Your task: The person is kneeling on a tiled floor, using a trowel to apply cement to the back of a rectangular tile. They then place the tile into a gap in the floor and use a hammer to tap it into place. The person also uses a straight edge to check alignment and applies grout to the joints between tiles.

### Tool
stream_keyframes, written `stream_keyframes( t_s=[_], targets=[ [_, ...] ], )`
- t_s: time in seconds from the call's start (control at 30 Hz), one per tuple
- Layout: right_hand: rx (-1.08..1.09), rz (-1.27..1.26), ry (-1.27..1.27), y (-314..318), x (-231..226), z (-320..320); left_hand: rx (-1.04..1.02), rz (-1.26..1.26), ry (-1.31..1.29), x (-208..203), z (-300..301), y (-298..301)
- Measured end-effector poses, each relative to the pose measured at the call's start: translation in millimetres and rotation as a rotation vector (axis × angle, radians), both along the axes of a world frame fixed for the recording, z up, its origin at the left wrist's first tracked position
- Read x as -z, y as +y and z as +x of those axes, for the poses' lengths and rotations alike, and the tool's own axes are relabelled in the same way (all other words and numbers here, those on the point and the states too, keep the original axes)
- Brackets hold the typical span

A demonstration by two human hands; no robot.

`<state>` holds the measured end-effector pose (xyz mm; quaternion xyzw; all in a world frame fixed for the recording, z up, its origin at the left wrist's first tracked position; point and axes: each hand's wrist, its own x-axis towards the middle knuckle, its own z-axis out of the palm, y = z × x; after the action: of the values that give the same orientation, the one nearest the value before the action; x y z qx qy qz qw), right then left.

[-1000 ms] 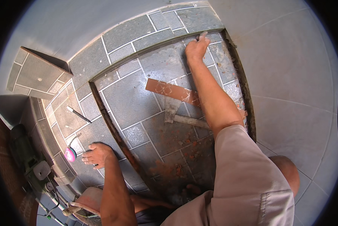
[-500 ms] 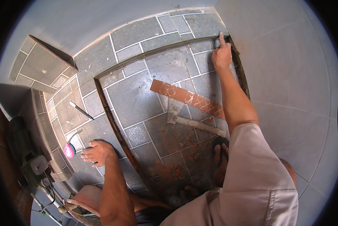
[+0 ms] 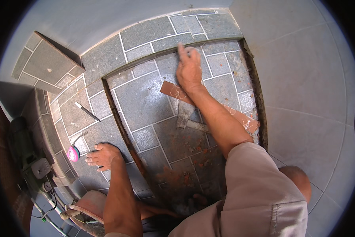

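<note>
L hand (image 3: 104, 156) palm-down, fingers spread, on tiled surface (image 3: 102, 132) just outside L edge of sunken panel (image 3: 136, 108). R hand (image 3: 189, 68), well apart, has index out at panel's far edge (image 3: 145, 58); blurry, can't tell contact or if it's gripping. Terracotta strip (image 3: 173, 91) w/ white looping marks runs mid-panel to nr R edge, R forearm (image 3: 221, 120) hiding part of it & hammer (image 3: 183, 115). Pink round thing (image 3: 73, 154) nr L hand, marker (image 3: 88, 111) beyond.

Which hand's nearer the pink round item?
Left. The left hand rests just right of the pink round item; the right hand is much farther off, ahead and to its right.
</note>
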<state>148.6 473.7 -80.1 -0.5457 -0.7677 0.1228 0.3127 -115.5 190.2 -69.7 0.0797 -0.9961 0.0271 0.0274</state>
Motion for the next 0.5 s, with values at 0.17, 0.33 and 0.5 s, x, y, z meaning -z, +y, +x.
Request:
stream_keyframes(
  t_s=[0.17, 0.33, 0.5],
  targets=[
    [0.554, -0.292, 0.154, 43, -9, 15, 0.006, -0.033, 0.005, 2, -4, -5],
    [0.682, -0.539, 0.211, 84, -14, 3, 0.034, -0.018, 0.021, 7, 2, -1],
    [0.676, -0.794, 0.233, 78, -33, -40, 0.049, -0.025, 0.06, 6, -3, -5]
  ],
)
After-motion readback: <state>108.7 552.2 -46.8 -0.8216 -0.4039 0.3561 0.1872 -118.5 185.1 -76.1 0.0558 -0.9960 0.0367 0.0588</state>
